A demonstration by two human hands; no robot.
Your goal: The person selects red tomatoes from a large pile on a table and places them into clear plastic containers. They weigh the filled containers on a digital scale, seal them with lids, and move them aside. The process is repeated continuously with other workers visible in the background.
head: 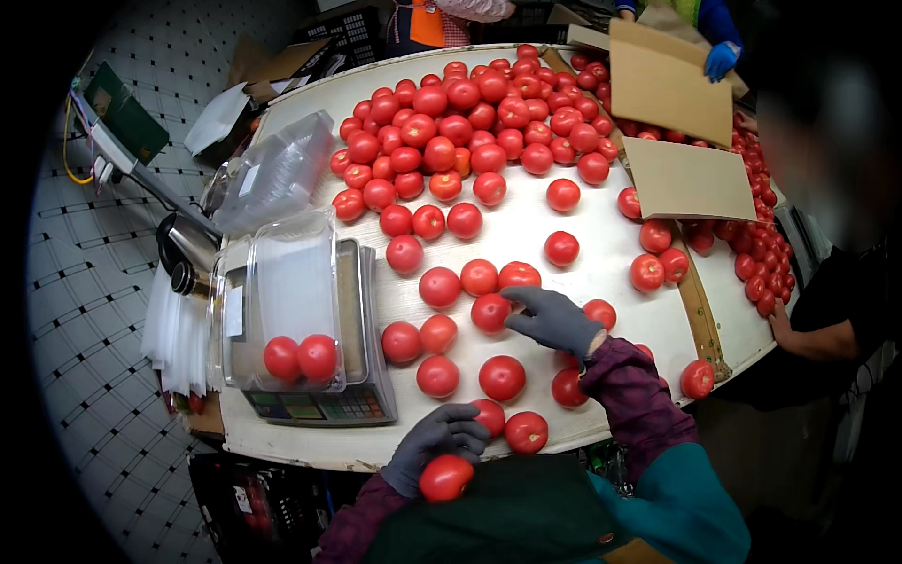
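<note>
My left hand, in a grey glove, is at the table's near edge with a red tomato held against its palm. Just beyond its curled fingers lies another tomato. My right hand, gloved the same way, reaches over the table with thumb and fingers apart at the right side of a tomato. Whether it touches that tomato I cannot tell. To the left, an open clear plastic clamshell rests on a weighing scale. Two tomatoes sit in its near end.
A large tomato heap covers the far side of the white table. Stacked clear containers stand far left. Cardboard pieces lie at the right, by a wooden strip. A blue-gloved hand and other people are around the table.
</note>
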